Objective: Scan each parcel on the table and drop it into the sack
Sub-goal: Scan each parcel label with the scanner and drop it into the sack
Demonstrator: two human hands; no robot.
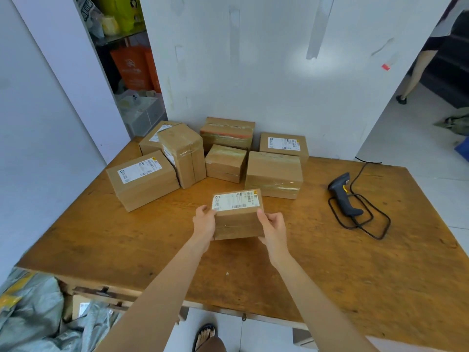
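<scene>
A small brown cardboard parcel [237, 219] with a white shipping label facing up is in the middle of the wooden table [355, 275]. My left hand [204, 222] grips its left side and my right hand [274, 226] grips its right side. Several more taped brown parcels [274, 174] stand grouped at the back of the table, some with labels up. A dark handheld barcode scanner [344, 196] with a yellow trigger lies on the table to the right, its black cable coiled around it. The grey sack [33, 313] sits open on the floor at the lower left, a parcel visible inside.
A white wall panel rises right behind the parcels. Shelves with bags stand in the gap at the back left. Another person [416, 72] stands at the far right on the tiled floor. The table has drawers [101, 293] along its front edge.
</scene>
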